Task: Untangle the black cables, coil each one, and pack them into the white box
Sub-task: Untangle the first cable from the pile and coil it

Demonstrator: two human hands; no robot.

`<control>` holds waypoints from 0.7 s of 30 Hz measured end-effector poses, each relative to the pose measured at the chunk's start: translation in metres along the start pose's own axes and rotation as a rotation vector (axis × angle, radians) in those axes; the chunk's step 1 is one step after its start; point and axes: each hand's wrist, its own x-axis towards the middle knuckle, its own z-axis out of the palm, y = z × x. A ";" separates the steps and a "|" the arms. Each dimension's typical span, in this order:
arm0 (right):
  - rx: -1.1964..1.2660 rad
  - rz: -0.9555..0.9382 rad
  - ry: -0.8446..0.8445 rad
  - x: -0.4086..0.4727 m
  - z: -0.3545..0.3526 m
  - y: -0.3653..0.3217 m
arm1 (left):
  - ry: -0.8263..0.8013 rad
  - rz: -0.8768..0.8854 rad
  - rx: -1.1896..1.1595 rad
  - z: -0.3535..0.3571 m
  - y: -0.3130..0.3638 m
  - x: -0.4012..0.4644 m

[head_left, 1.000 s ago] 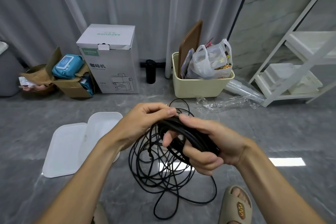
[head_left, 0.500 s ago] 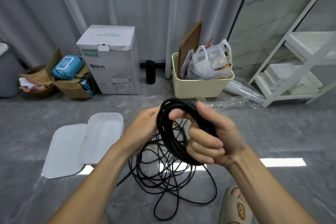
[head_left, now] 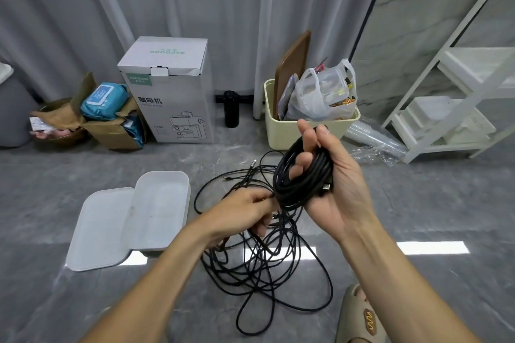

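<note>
My right hand point(head_left: 337, 184) holds a coiled black cable point(head_left: 302, 175) upright above the floor, its loops wrapped round my fingers. My left hand point(head_left: 245, 211) sits lower, to the left of the coil, and pinches a loose strand of cable at the coil's lower edge. Below both hands a tangle of black cables point(head_left: 264, 259) lies spread on the grey floor. The white box point(head_left: 161, 209) lies open on the floor to the left, with its lid point(head_left: 97, 231) beside it.
A white carton point(head_left: 170, 92) and a torn brown box point(head_left: 111, 131) stand at the back left. A cream bin point(head_left: 292, 131) with bags stands behind the coil. A white shelf point(head_left: 457, 92) is at the right. My sandalled foot point(head_left: 359, 315) is at the bottom right.
My right hand has lifted and turned the coil up and to the right. My left hand has let go of the coil's top and dropped to a loose strand below it.
</note>
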 end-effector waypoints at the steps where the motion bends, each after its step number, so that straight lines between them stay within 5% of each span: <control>1: -0.018 -0.021 0.003 0.000 0.001 0.000 | -0.020 0.000 0.034 0.000 -0.001 0.000; 11: -0.316 -0.187 0.034 -0.002 0.011 0.013 | 0.082 0.045 0.510 0.002 0.002 -0.003; 18: -0.400 -0.296 0.065 -0.001 0.008 0.007 | 0.194 0.099 0.481 -0.007 0.002 -0.004; 21: -0.506 -0.359 0.093 0.001 0.004 0.004 | 0.347 0.118 0.288 -0.010 0.005 -0.005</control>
